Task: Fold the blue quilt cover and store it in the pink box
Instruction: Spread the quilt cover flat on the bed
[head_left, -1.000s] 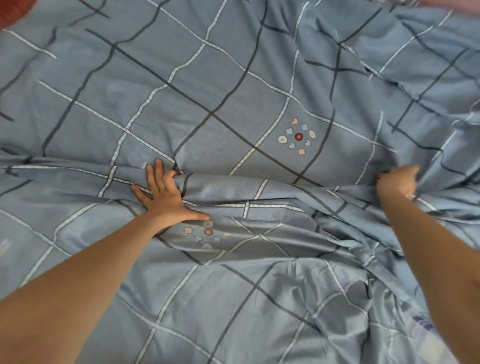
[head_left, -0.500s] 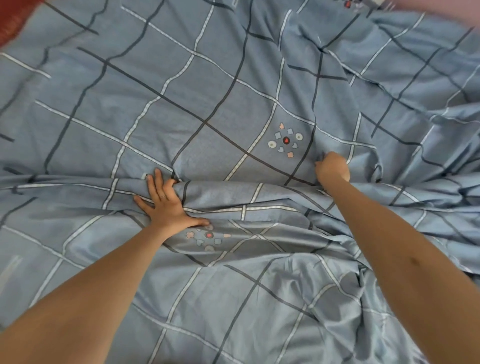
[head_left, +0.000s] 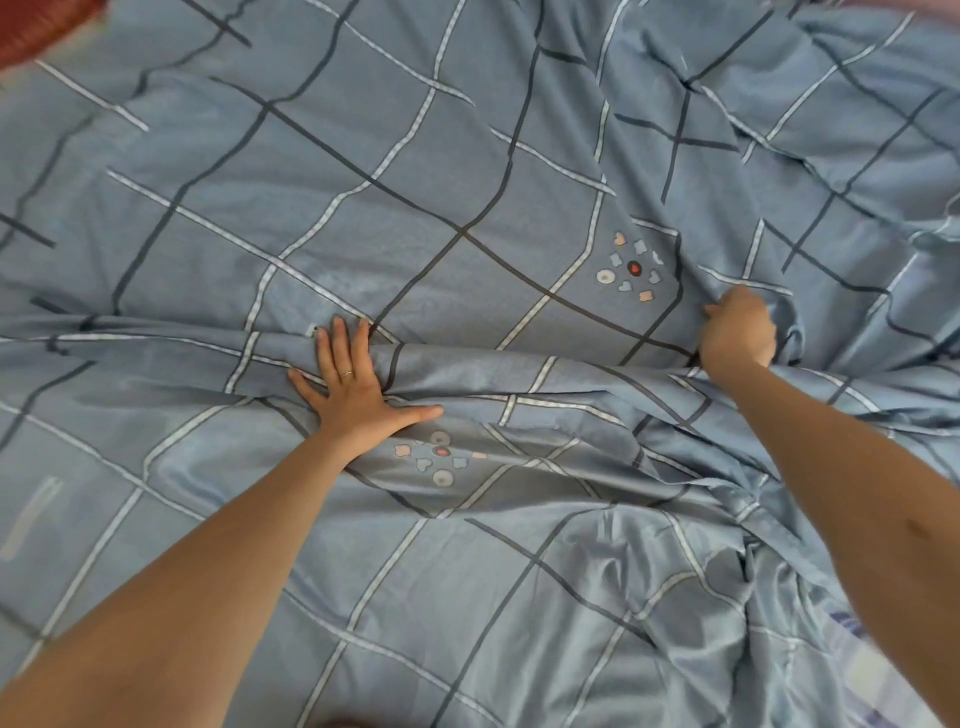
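Seen from up on the head, looking forward and down. Close above the blue quilt cover (head_left: 322, 171), filling the whole view.

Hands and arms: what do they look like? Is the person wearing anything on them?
The left arm and the right arm are bare, with no sleeves, watch or bracelet in sight. The left hand wears one thin, pale ring on a finger. The right hand shows no ring, though its fingers are mostly hidden. Neither hand has a glove.
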